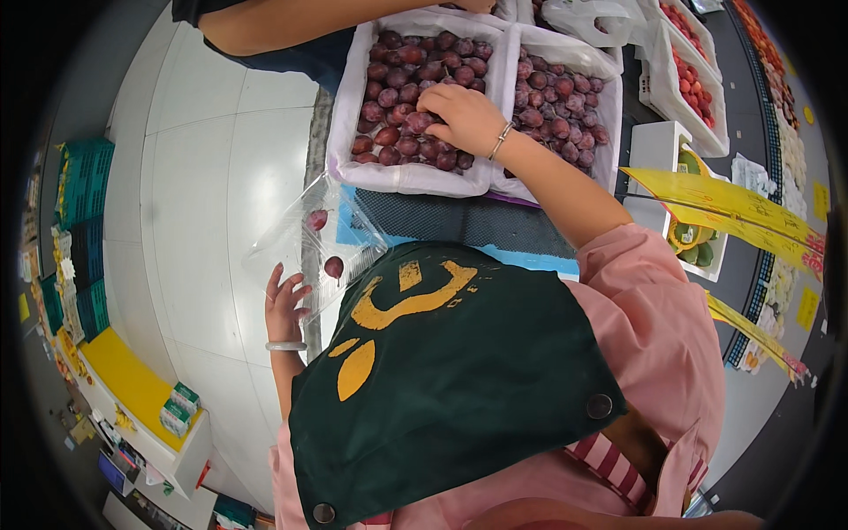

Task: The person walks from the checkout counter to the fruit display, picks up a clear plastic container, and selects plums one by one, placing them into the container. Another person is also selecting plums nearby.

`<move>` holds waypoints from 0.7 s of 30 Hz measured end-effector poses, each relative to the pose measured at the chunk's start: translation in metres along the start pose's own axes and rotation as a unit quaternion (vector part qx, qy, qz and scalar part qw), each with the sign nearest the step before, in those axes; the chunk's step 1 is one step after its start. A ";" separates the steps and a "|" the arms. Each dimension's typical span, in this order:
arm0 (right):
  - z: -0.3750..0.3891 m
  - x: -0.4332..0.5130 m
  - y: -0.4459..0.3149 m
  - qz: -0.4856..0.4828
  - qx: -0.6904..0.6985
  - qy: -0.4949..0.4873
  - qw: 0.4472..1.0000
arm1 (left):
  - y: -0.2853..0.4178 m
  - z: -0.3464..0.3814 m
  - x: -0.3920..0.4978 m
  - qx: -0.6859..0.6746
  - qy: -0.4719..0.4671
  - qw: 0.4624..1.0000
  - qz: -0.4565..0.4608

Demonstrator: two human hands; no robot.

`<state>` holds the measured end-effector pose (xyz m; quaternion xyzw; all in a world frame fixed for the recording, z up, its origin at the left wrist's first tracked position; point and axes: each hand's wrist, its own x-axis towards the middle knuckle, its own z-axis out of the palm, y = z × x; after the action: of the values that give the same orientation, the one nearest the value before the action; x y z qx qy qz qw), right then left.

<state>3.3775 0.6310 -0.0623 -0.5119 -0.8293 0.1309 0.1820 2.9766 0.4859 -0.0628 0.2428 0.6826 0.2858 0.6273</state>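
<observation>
My right hand [464,119] reaches into a lined crate [411,180] of dark red plums, its fingers curled round a plum [419,123] at the top of the pile. Low on the left, my left hand [286,301] holds the edge of a clear plastic clamshell container [311,258], fingers spread along its side. Two plums lie in it, one [317,219] nearer the crate and another [334,267] nearer my apron. A second lined crate of smaller plums [563,99] stands right of the first, under my right forearm.
Another person's arm [298,23] stretches over the crates' far side. Yellow signs [715,205] jut in at the right, by a white foam box [652,149] of green fruit. A plastic bag [593,20] lies beyond the crates. My dark green apron [464,371] fills the near middle.
</observation>
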 end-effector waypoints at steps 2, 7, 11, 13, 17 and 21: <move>-0.001 -0.003 -0.001 -0.002 -0.001 0.001 1.000 | 0.003 0.002 0.000 0.007 -0.001 1.000 0.006; -0.006 0.000 -0.006 -0.003 -0.019 -0.023 1.000 | 0.007 0.001 0.000 -0.006 0.001 1.000 0.011; -0.003 0.017 -0.008 -0.025 -0.049 -0.007 0.998 | 0.004 0.000 -0.001 -0.009 0.012 1.000 0.008; 0.008 0.037 -0.011 -0.028 -0.041 0.048 0.998 | 0.005 0.002 0.000 -0.015 0.011 1.000 0.004; 0.046 0.065 -0.027 0.028 -0.100 -0.022 0.994 | 0.006 0.004 -0.003 -0.016 0.013 1.000 0.001; 0.061 0.058 -0.030 0.032 -0.181 -0.019 0.983 | 0.006 0.004 -0.008 -0.020 0.032 0.999 -0.011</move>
<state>3.3028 0.6681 -0.0956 -0.5602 -0.8257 -0.0059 0.0667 2.9810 0.4851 -0.0533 0.2136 0.6990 0.2999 0.6131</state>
